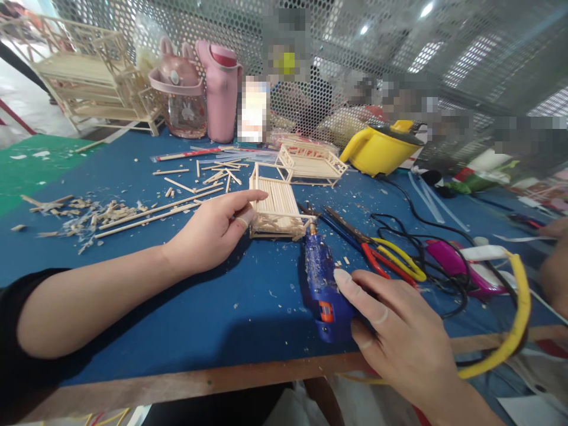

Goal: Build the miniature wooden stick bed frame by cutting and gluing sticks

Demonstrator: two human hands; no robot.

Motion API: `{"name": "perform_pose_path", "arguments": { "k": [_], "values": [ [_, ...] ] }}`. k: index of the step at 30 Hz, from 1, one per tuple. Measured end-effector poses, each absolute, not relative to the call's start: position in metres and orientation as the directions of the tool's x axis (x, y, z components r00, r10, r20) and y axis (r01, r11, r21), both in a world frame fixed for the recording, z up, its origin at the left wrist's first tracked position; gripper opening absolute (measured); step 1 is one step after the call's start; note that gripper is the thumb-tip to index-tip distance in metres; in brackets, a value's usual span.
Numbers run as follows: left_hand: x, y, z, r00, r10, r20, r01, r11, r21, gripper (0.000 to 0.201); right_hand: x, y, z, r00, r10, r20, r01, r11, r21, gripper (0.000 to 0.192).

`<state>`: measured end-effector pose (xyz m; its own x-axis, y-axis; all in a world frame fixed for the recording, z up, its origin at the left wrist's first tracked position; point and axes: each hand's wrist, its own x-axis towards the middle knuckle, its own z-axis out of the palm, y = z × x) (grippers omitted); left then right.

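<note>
My left hand pinches the left side of a small wooden-stick model, its index finger lying over the rail. The model stands on the blue tabletop and has a slatted floor. In my right hand is a blue hot glue gun with an orange trigger, lying on its side. Its nozzle touches or nearly touches the model's front right corner. White wraps cover parts of the right thumb and a finger. Just behind stands a second stick model.
Scissors and pliers with red handles lie right of the glue gun, beside black cables. Loose sticks and scraps are scattered left. Behind are a pink bottle, a yellow pot and a larger stick structure. Another person's hand is far right.
</note>
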<state>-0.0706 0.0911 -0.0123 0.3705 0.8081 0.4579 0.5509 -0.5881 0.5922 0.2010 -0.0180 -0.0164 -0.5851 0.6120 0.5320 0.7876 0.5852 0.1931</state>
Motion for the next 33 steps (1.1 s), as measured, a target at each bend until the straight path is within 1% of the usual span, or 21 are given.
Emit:
{"name": "perform_pose_path", "arguments": {
  "k": [6,10,16,20,25,33],
  "values": [
    [-0.0708,0.0911,-0.0126,0.374,0.801,0.467,0.551,-0.597,0.583,0.037,0.2008,-0.0182,-0.0172,-0.585,0.637,0.503,0.785,0.600,0.154,0.058],
    [-0.0708,0.0911,-0.0122,0.372,0.804,0.463,0.553,-0.593,0.585,0.037,0.1998,-0.0151,-0.0154,-0.578,0.619,0.531,0.781,0.608,0.142,0.057],
    [-0.0706,0.0905,-0.0117,0.369,0.811,0.454,0.551,-0.585,0.596,0.037,0.1983,-0.0122,-0.0126,-0.604,0.605,0.519,0.748,0.656,0.105,0.053],
    [-0.0706,0.0908,-0.0124,0.368,0.810,0.455,0.553,-0.585,0.594,0.038,0.1980,-0.0126,-0.0119,-0.584,0.607,0.539,0.751,0.656,0.076,0.056],
    [-0.0708,0.0911,-0.0131,0.365,0.811,0.458,0.555,-0.584,0.592,0.038,0.1985,-0.0134,-0.0109,-0.599,0.601,0.529,0.740,0.667,0.081,0.060],
    [-0.0710,0.0912,-0.0120,0.371,0.810,0.455,0.556,-0.586,0.589,0.038,0.1969,-0.0117,-0.0082,-0.606,0.585,0.539,0.739,0.665,0.109,0.058]
  ]
}}
